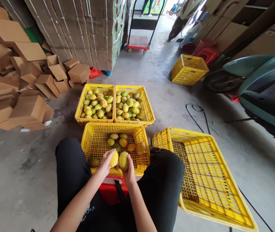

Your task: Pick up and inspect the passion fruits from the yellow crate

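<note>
My left hand [106, 162] is closed round a yellow mango [114, 159]. A greenish-yellow mango [123, 161] sits in my right hand [130, 170], its thumb along the fruit's side. Both hands are close together above the near side of a yellow plastic crate [85, 137] between my knees. Several loose mangoes lie on that crate's floor, among them an orange one [131, 147] and a green one [116, 147]. Just beyond stand two crates of mangoes, the left crate [78, 111] and the right crate [149, 111], side by side.
At my right a yellow crate [215, 167] lies tipped on its side. Cardboard boxes [28, 108] are heaped at the left, beside a tall strapped stack [79, 35]. Farther off are a hand trolley [139, 42], another yellow crate [186, 72] and a scooter [256, 74]. A black cable [206, 120] crosses the floor.
</note>
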A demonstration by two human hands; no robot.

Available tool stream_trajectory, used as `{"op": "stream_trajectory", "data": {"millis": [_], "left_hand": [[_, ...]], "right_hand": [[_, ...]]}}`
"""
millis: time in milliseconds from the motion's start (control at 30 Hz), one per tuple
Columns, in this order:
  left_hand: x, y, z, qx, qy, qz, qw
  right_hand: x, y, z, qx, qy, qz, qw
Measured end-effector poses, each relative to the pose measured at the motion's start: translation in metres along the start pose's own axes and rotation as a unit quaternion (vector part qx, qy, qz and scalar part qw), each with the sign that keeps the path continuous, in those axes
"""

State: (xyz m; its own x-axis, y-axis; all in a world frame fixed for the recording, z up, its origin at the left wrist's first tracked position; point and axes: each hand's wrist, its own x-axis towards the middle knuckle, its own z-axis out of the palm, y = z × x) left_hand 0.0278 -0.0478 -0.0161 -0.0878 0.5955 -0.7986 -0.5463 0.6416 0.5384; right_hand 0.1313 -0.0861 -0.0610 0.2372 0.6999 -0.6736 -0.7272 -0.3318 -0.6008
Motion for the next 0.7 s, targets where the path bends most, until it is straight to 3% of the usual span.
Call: {"op": "stream_trajectory", "data": {"millis": [200, 333, 533, 700], "left_hand": [[-0.003, 0.009, -0.027, 0.016, 0.026, 0.031, 0.999], [0.0, 0.019, -0.049, -0.011, 0.06, 0.049, 0.997], [0.001, 0.03, -0.072, -0.064, 0.126, -0.01, 0.99], [0.001, 0.028, -0.072, -0.057, 0.087, -0.022, 0.994]], "right_hand": [[-0.003, 0.002, 0.004, -0.034, -0.059, 0.013, 0.998], [0.001, 0.009, 0.005, -0.016, -0.02, 0.064, 0.998], [0.007, 0.009, 0.005, -0.01, -0.008, 0.04, 0.999], [0.007, 0.005, 0.003, -0.038, -0.004, 0.008, 0.999]]}}
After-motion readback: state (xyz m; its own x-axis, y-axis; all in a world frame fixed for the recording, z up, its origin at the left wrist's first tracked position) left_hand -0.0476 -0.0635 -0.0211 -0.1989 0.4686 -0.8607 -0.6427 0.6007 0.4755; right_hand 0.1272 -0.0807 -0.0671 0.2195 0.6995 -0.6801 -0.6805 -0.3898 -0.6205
